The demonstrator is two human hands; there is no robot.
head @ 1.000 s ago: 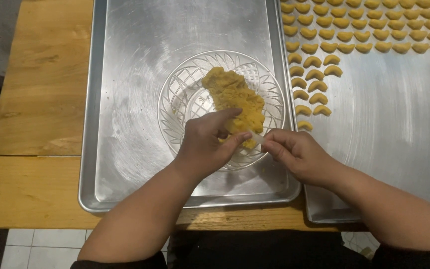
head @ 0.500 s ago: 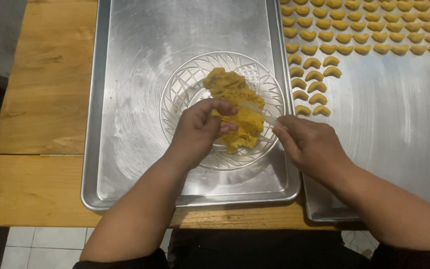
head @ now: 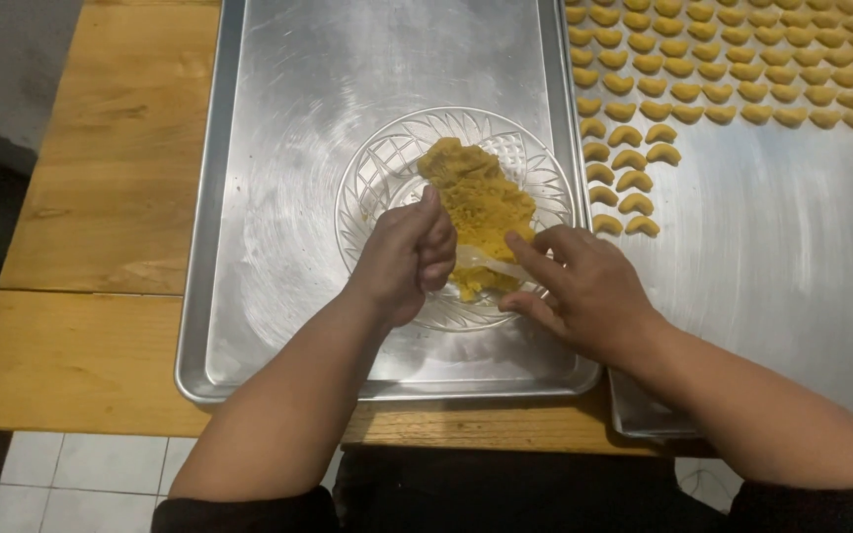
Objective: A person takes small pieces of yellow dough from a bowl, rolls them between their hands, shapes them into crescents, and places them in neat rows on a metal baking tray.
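Seen from the head camera, looking down. Left hand curled into a loose fist over the near-left part of a lump of crumbly yellow-orange dough, fingers pressed together and touching the dough's edge; impossible to tell whether any dough was pinched inside. Right hand laid at the near-right rim of a clear cut-glass round plate, fingers fairly spread, forefinger stretched out along a thin pale flat tool lying across the near end of the dough; grip on that tool not plain to see. Dough resting in the middle of the glass plate, plate standing in a large shiny metal baking tray. Just beside it on the right, a second metal baking tray carrying rows of small yellow crescent-shaped dough pieces along its far and left parts. Both trays set on a light wooden table. White floor tiles visible below the table's near edge.
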